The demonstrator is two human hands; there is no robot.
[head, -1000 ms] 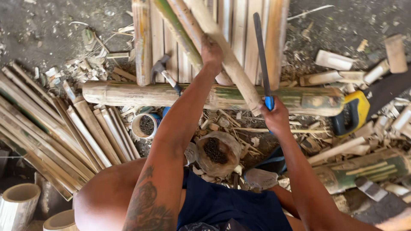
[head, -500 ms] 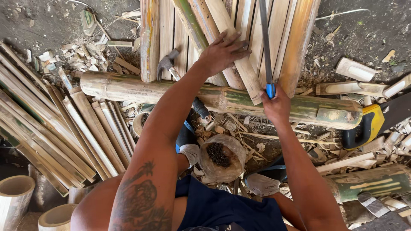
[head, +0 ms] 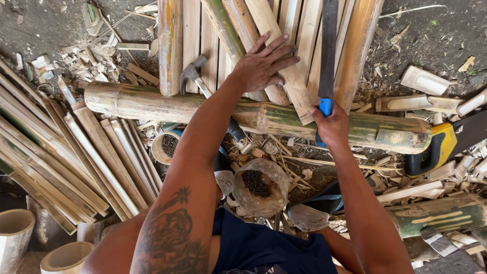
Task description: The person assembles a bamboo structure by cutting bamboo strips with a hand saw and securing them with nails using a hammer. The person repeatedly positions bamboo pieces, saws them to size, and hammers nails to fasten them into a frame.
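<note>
My left hand (head: pixel 264 63) lies flat with fingers spread on split bamboo slats (head: pixel 284 76) that rest across a thick horizontal bamboo pole (head: pixel 152 104). My right hand (head: pixel 332 127) grips the blue handle of a long dark flat blade (head: pixel 328 45), which lies lengthwise between the slats and points away from me. A claw hammer (head: pixel 195 76) rests on the pole, left of my left arm.
A clear plastic bag of nails (head: pixel 258 185) sits near my body. A yellow-and-black handsaw handle (head: pixel 436 149) lies at right. Split bamboo strips (head: pixel 76 152) pile at left, cut bamboo rings (head: pixel 18 228) at lower left, offcuts and shavings all around.
My left hand has shifted from gripping a slat to pressing flat on the slats with fingers spread. The right hand with the blade has stayed on the pole.
</note>
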